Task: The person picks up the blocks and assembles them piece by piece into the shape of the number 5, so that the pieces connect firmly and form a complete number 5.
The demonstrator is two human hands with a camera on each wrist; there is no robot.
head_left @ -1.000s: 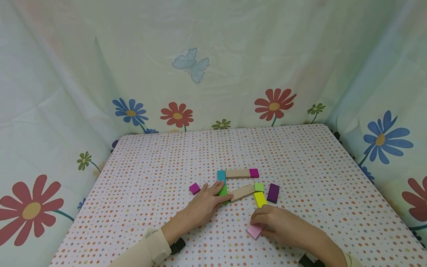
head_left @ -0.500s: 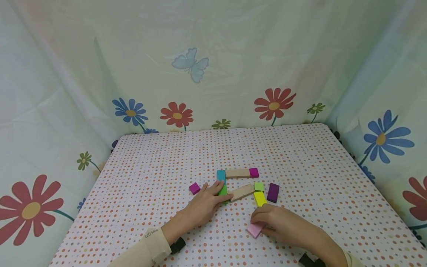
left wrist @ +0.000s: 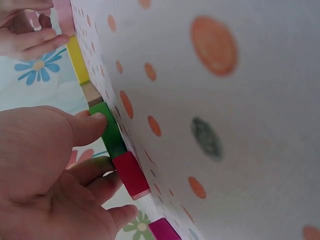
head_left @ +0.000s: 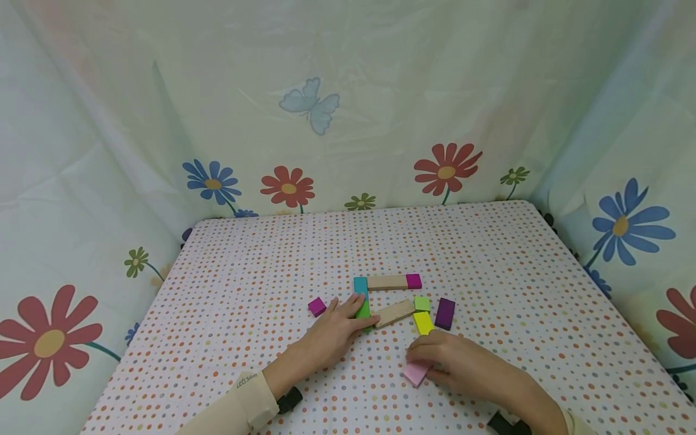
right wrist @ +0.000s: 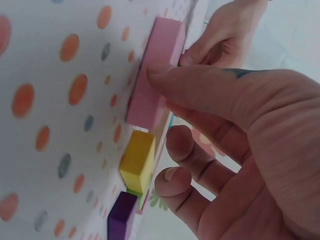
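My left hand (head_left: 338, 329) lies over a green block (head_left: 362, 310), fingers spread. In the left wrist view its thumb rests against that green block (left wrist: 111, 135), and other fingers reach behind a red block (left wrist: 131, 176) that the hand hides in the head view. My right hand (head_left: 451, 362) pinches a pink block (head_left: 415, 373) between thumb and fingers; in the right wrist view the pink block (right wrist: 155, 85) lies almost in line with a yellow block (head_left: 423, 323). A light green block (head_left: 422, 304) adjoins the yellow one, and a slanting wooden plank (head_left: 395, 313) runs from there towards the left hand.
A teal block (head_left: 360, 284), a second plank (head_left: 387, 283) and a magenta block (head_left: 414, 281) form the far row. Loose pieces are a purple block (head_left: 444, 313) at right and another magenta block (head_left: 317, 307) at left. A dotted cloth covers the table (head_left: 261, 260); flowered curtains surround it.
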